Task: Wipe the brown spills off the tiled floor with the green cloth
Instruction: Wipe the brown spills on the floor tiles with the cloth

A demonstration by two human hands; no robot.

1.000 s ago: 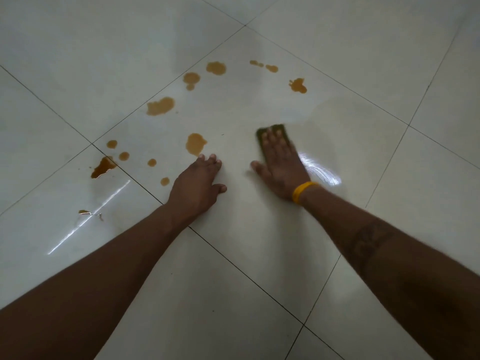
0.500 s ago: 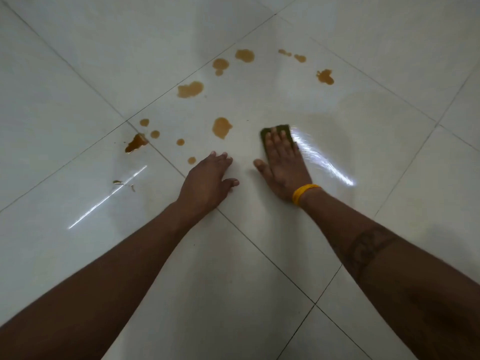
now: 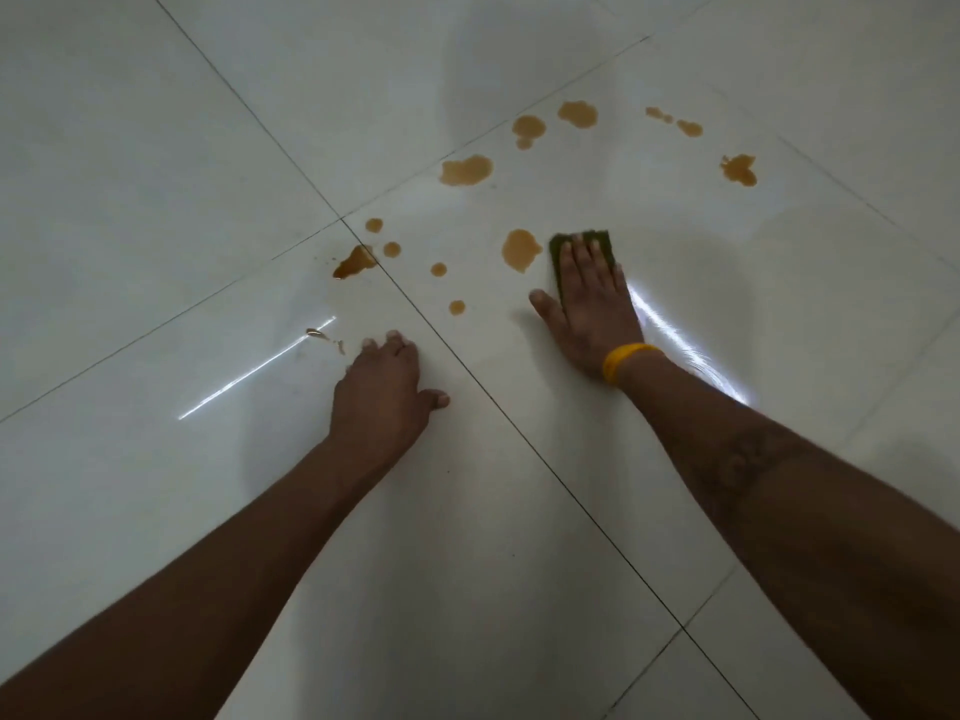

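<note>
Hands first: the right hand (image 3: 587,298) lies flat, fingers together, pressing the green cloth (image 3: 582,242) onto the tiled floor (image 3: 156,148), with a yellow wristband (image 3: 626,358) at the wrist. Only the cloth's far edge and left side show past the fingertips; it looks like a folded dark green pad. The left hand (image 3: 382,392) holds nothing, braced on the floor with knuckles bent and thumb out, beside a dark grout line.

A rounded brown spill (image 3: 519,249) sits just beside the cloth's left edge, nearly touching it. Smaller round brown drops (image 3: 439,269) dot the glossy tile between the hands, and a darker elongated puddle (image 3: 356,261) lies across the grout crossing. Beyond the cloth, irregular blotches (image 3: 467,170) curve away toward a ragged splatter (image 3: 738,168) at far right.

White tiles are smooth and shiny, carrying bright streaked reflections. Bare tile stretches to the right of the cloth and toward the near side.
</note>
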